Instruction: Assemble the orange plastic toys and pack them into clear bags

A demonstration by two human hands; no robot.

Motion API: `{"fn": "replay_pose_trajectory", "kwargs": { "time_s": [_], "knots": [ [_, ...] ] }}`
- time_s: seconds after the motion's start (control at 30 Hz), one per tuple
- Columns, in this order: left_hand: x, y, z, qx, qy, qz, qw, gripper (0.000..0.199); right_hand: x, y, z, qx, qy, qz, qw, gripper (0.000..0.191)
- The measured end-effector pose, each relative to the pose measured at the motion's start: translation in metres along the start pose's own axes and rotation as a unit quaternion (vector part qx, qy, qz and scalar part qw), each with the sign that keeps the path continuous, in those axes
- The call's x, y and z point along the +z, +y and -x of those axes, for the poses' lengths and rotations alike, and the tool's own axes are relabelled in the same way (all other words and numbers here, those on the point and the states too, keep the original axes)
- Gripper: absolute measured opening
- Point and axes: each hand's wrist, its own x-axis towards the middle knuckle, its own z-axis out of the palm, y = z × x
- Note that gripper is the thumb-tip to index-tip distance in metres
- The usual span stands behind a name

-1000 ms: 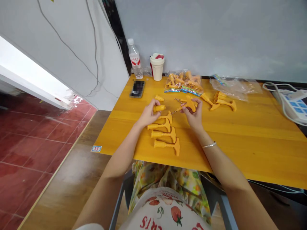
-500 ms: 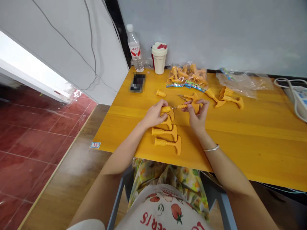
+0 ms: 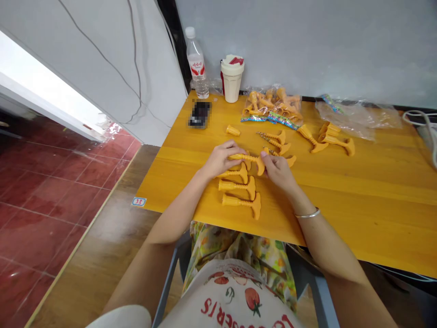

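Note:
A yellow plastic corkscrew (image 3: pixel 253 158) with a T-shaped handle is held level between both hands, its metal spiral out of sight inside the cap. My left hand (image 3: pixel 222 159) is closed around the cap end. At the other end, the fingers of my right hand (image 3: pixel 279 171) pinch the handle. Several capped corkscrews (image 3: pixel 237 186) lie in a column below and partly under my left hand. Beyond my right hand are uncapped corkscrews (image 3: pixel 277 146) with bare metal spirals pointing left. One loose yellow cap (image 3: pixel 233 130) rests behind my left hand.
A clear bag of yellow corkscrew parts (image 3: pixel 273 107) sits at the back, with loose yellow pieces (image 3: pixel 336 140) to its right. Behind them lies a crumpled plastic bag (image 3: pixel 362 120). A water bottle (image 3: pixel 198 68), a lidded cup (image 3: pixel 232 82) and a blurred dark phone-like object (image 3: pixel 200 114) stand or lie back left.
My right hand has brought the handle part left to the cap, and the metal spiral between them is now hidden inside. The camera view has shifted slightly.

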Motion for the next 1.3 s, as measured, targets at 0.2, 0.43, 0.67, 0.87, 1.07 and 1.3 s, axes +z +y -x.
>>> {"fn": "replay_pose_trajectory", "kwargs": {
  "time_s": [0.2,0.43,0.67,0.87,1.07,1.3],
  "knots": [
    [-0.001,0.004,-0.002,-0.04,0.003,-0.008,0.999,0.025,-0.001,-0.001,-0.001,0.026,0.032,-0.073,0.996,0.063],
    [-0.003,0.002,0.0,-0.032,0.003,-0.021,0.999,0.022,-0.001,-0.002,0.0,-0.069,0.023,0.06,0.996,0.049],
    [0.0,-0.001,0.003,0.008,0.009,-0.06,0.998,0.029,0.007,-0.015,0.001,0.096,-0.08,-0.258,0.958,0.057],
    [0.004,0.003,-0.001,-0.002,0.004,-0.057,0.998,0.035,0.007,-0.011,-0.001,0.13,-0.14,-0.337,0.922,0.058],
    [-0.003,-0.034,-0.006,-0.133,0.111,-0.036,0.984,0.022,-0.023,0.009,-0.01,0.061,0.036,-0.04,0.997,0.065],
    [-0.001,-0.067,-0.011,-0.207,0.013,-0.02,0.978,0.021,-0.05,0.035,-0.012,0.075,0.1,0.365,0.923,0.026]
  ]
}}
